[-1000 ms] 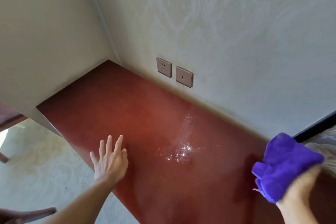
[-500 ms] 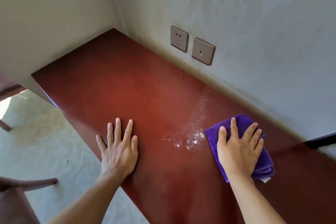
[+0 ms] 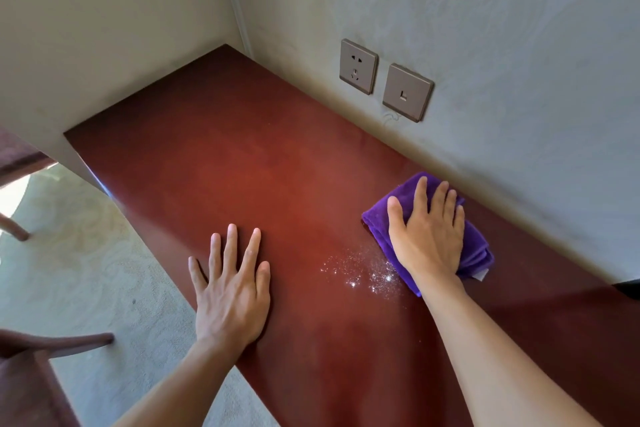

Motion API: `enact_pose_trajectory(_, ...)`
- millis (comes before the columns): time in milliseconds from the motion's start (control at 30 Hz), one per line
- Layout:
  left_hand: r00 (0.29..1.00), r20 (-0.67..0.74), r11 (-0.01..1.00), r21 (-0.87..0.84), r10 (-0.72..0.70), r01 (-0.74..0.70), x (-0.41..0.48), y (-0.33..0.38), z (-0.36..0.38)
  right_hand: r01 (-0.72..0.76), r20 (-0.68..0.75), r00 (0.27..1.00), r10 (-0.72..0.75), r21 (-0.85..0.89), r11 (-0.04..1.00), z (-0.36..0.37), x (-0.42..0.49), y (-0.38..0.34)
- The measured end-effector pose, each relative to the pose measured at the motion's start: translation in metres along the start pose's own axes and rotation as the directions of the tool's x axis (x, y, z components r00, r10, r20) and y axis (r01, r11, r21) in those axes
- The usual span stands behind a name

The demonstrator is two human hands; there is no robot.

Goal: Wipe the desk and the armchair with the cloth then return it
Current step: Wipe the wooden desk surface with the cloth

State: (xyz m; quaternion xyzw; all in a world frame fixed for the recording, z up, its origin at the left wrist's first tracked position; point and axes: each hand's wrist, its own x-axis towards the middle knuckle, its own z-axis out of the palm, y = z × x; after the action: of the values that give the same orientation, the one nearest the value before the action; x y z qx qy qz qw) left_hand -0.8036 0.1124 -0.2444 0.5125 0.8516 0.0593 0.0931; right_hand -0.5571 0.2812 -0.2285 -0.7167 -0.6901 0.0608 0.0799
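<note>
Cloth [image 3: 479, 246], purple and bunched into folds, lies on the red-brown counter [image 3: 263, 170] toward the right, near the far edge where the counter meets the wall [image 3: 519, 45]. My right hand [image 3: 427, 236] presses flat on top of it, fingers spread and pointing toward the wall, palm down rather than curled around the fabric. A small white tag pokes out at the cloth's near right corner. Just left of my right wrist, glittering specks [image 3: 363, 272] are scattered on the counter, touching the cloth's near edge. My left hand [image 3: 230, 291] rests open and flat on the bare counter near its front edge, fingers splayed, grasping nothing. Two sockets [image 3: 358, 66] sit on the wall above the far edge. At the near left, over the pale carpet [image 3: 86, 274], part of a dark wooden armchair [image 3: 38, 360] shows. No containers are in sight.
</note>
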Motion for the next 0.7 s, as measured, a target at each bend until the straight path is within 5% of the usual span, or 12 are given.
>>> enact_pose_trajectory(700,0.995,-0.095,0.999,0.013,-0.031,0.033,0.067,-0.029,-0.033,0.211,0.049,0.976,-0.21,-0.017,0.977,0.024,0.058,-0.115)
